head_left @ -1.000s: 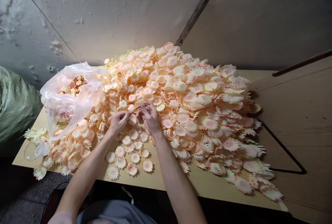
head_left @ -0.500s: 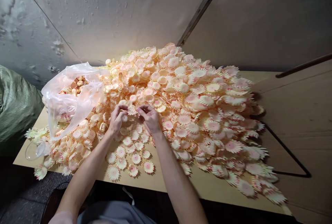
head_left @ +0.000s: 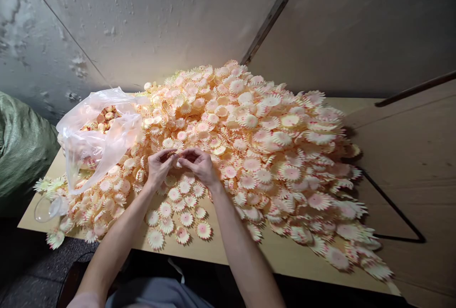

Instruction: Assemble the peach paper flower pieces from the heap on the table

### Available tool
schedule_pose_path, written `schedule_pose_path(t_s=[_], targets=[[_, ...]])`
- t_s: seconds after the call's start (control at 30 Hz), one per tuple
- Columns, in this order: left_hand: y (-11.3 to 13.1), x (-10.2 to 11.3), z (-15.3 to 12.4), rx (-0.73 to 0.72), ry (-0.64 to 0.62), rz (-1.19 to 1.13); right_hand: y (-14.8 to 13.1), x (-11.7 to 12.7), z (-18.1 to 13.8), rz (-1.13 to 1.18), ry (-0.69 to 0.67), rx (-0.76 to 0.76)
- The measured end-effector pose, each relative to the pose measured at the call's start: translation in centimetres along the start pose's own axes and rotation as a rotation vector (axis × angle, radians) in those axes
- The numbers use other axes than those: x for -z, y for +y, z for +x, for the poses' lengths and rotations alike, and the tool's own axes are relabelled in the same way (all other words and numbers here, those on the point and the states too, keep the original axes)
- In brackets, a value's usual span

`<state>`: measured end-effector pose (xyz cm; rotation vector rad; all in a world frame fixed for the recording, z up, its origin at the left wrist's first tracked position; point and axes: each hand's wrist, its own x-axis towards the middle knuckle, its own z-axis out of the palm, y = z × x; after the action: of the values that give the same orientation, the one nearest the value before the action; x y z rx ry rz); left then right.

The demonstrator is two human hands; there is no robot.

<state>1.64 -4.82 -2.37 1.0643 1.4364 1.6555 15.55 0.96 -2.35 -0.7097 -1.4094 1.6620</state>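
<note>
A big heap of cream and pink paper flower pieces [head_left: 256, 141] covers most of the wooden table [head_left: 285, 255]. My left hand [head_left: 158, 166] and my right hand [head_left: 200, 165] meet fingertip to fingertip over the near left part of the heap. Both hands are pinched on a small flower piece [head_left: 177, 158] held between them. Several single flowers [head_left: 180, 213] lie flat on the table just below my hands.
A clear plastic bag [head_left: 96, 137] with small pink pieces lies at the heap's left. A green woven sack [head_left: 21, 146] sits beyond the table's left edge. A grey wall rises behind. A brown board with a dark wire [head_left: 392, 208] lies at the right.
My two hands came apart half a second ago, the left one reaching into the heap. They have now closed together again with a flower piece between the fingertips.
</note>
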Motion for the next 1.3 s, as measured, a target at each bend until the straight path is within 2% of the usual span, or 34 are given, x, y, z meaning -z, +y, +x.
schedule_pose_path(t_s=[0.13,0.27,0.33,0.47,0.63,0.9,1.3], targets=[[0.4,-0.1,0.0,0.009,0.046,-0.019,0.1,-0.1,-0.1,-0.029,0.008,0.012],[0.8,-0.1,0.2,0.010,0.115,-0.031,0.0,0.2,0.0,-0.022,0.169,0.016],[0.7,-0.1,0.2,0.016,0.117,-0.039,-0.1,0.3,0.1,-0.049,0.203,0.039],[0.0,0.0,0.0,0.007,0.085,-0.082,-0.3,0.3,0.1,-0.151,0.122,0.071],[-0.6,0.0,-0.1,-0.006,0.034,-0.070,-0.2,0.1,-0.1,-0.118,0.017,0.027],[0.6,0.0,0.2,-0.196,-0.065,0.178,0.2,0.2,0.2,-0.172,0.101,0.037],[-0.5,0.4,0.3,-0.229,-0.037,0.234,0.2,0.1,0.0,-0.118,0.044,0.020]])
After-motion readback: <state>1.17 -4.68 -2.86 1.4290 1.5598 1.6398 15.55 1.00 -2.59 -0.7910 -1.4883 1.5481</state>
